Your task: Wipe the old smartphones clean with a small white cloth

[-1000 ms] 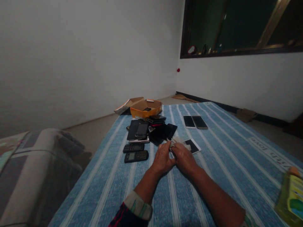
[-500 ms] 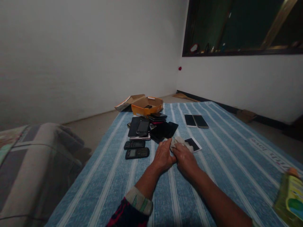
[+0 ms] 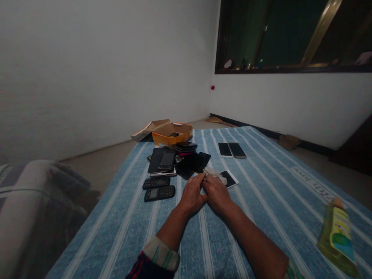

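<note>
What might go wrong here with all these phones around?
The pale cloth under the right hand partly covers the white phone, so a push might slide it. The left hand is close to the dark phones and may nudge them. The stacked phones by the orange box might slip if bumped.

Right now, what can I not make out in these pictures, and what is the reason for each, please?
All in the head view:
White phone: left part hidden by the crumpled wipe and right hand.
Left hand: whether its fingertips hold anything is unclear, too small and dim.
Dark thing in the orange box: too small to identify.
Bottle label: small print too blurred to read.
Right sleeve: cut off by the bottom edge.
</note>
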{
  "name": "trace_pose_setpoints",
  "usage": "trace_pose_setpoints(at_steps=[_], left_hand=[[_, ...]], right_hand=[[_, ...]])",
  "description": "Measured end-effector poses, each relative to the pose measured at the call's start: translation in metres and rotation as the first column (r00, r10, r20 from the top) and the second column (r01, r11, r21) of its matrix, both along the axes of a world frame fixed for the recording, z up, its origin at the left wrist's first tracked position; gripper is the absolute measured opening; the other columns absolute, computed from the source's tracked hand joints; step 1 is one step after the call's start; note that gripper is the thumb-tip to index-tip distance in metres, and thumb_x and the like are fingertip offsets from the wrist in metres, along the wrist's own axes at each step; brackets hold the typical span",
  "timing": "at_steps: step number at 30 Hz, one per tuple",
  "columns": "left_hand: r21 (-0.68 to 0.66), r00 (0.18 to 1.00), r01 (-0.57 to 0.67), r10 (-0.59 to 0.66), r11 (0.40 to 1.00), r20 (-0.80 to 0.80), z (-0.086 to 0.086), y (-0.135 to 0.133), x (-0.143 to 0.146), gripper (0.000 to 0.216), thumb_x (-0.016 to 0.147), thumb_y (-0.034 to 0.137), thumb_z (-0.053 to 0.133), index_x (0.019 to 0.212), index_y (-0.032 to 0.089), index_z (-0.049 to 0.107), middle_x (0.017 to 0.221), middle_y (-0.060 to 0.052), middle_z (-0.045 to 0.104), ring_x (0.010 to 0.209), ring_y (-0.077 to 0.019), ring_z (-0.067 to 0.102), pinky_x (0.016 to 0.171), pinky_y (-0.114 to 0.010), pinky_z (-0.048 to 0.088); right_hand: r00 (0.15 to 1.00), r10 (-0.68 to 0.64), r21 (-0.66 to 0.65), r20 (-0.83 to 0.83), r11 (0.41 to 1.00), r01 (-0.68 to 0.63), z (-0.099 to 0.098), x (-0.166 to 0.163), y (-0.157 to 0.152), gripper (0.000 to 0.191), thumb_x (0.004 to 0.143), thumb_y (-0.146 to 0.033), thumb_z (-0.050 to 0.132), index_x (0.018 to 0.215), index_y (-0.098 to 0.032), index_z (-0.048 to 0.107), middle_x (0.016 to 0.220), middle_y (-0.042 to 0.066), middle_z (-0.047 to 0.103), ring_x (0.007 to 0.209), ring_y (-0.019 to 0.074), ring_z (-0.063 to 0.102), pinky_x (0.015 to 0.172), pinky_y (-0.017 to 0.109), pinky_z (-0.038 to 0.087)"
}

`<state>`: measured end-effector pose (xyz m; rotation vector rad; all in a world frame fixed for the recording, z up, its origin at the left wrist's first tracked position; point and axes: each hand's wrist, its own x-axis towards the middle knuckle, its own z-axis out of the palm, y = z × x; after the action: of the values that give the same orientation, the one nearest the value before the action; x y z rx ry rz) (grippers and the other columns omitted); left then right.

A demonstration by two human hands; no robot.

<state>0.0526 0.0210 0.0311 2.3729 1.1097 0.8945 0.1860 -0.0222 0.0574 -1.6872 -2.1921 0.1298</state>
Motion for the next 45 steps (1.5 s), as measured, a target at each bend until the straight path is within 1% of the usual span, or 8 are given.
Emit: trace_pose_setpoints(at_steps=[6,17,21,26,30,33,38,45], left_hand=[[0.001,1.000,-0.021,0.021,1.000,-0.012,-0.001,0.000,0.000,0.062,0.068,0.016,0.069,0.128,0.011,0.056,0.123,-0.017,0.066,0.113,-0.0325,0.061,0.101,-0.048,0.048],[-0.004,0.999,-0.037,0.037,0.999,0.005,0.001,-0.001,0.000,0.066,0.066,0.022,0.077,0.129,0.016,0.057,0.123,-0.013,0.067,0.113,-0.0319,0.061,0.101,-0.048,0.048],[-0.045,0.998,-0.059,0.059,0.997,-0.015,0.002,-0.001,-0.001,0.076,0.062,0.025,0.083,0.133,0.019,0.056,0.126,-0.012,0.065,0.117,-0.0334,0.059,0.100,-0.050,0.048],[-0.084,0.996,-0.089,0.086,0.992,-0.037,0.003,-0.002,0.000,0.081,0.061,0.026,0.086,0.135,0.016,0.056,0.125,-0.014,0.066,0.119,-0.0338,0.058,0.101,-0.050,0.047],[-0.080,0.996,-0.088,0.085,0.993,-0.037,0.005,-0.003,0.000,0.079,0.061,0.024,0.086,0.134,0.015,0.056,0.127,-0.015,0.065,0.120,-0.0347,0.058,0.103,-0.051,0.046],[-0.079,0.995,-0.091,0.088,0.993,-0.039,0.005,-0.003,0.001,0.079,0.060,0.024,0.087,0.133,0.016,0.057,0.127,-0.014,0.066,0.120,-0.0351,0.058,0.103,-0.051,0.046],[-0.068,0.995,-0.094,0.091,0.993,-0.047,0.004,-0.003,0.001,0.075,0.062,0.020,0.085,0.132,0.016,0.058,0.127,-0.013,0.066,0.120,-0.0335,0.058,0.102,-0.049,0.047],[-0.069,0.994,-0.089,0.084,0.994,-0.067,0.009,-0.004,0.002,0.073,0.061,0.022,0.086,0.129,0.014,0.060,0.125,-0.015,0.067,0.118,-0.0334,0.059,0.102,-0.049,0.047]], right_hand=[[1.000,-0.008,-0.006,0.024,1.000,0.009,-0.002,0.000,-0.001,0.034,0.098,-0.015,0.043,0.122,-0.016,0.068,0.121,0.012,0.064,0.116,0.0244,0.055,0.101,0.034,0.037],[0.998,-0.037,0.021,0.050,0.999,0.036,0.000,0.004,0.003,0.031,0.097,-0.015,0.046,0.118,-0.017,0.067,0.116,0.010,0.065,0.112,0.0233,0.054,0.098,0.034,0.035],[0.985,-0.160,-0.006,0.065,0.987,0.161,-0.001,0.023,0.008,0.031,0.096,-0.014,0.044,0.114,-0.018,0.069,0.117,0.010,0.065,0.114,0.0231,0.054,0.099,0.033,0.034],[0.930,-0.355,-0.023,0.096,0.933,0.358,-0.002,0.047,0.013,0.042,0.092,-0.005,0.040,0.120,-0.017,0.068,0.121,0.011,0.063,0.115,0.0226,0.055,0.097,0.031,0.036],[0.901,-0.421,-0.021,0.105,0.905,0.426,-0.001,0.049,0.008,0.043,0.092,-0.005,0.038,0.122,-0.016,0.067,0.122,0.013,0.064,0.113,0.0239,0.058,0.094,0.031,0.039],[0.904,-0.408,-0.012,0.127,0.911,0.413,0.000,0.042,0.003,0.040,0.095,-0.007,0.036,0.118,-0.014,0.068,0.118,0.015,0.065,0.112,0.0261,0.058,0.092,0.033,0.040],[0.942,-0.315,-0.020,0.118,0.947,0.320,0.002,0.037,0.005,0.037,0.095,-0.009,0.038,0.114,-0.014,0.069,0.117,0.015,0.065,0.114,0.0266,0.056,0.096,0.035,0.038],[0.916,-0.388,-0.017,0.099,0.920,0.392,0.000,0.041,0.007,0.039,0.092,-0.005,0.037,0.116,-0.012,0.067,0.118,0.016,0.064,0.114,0.0277,0.056,0.096,0.035,0.037]])
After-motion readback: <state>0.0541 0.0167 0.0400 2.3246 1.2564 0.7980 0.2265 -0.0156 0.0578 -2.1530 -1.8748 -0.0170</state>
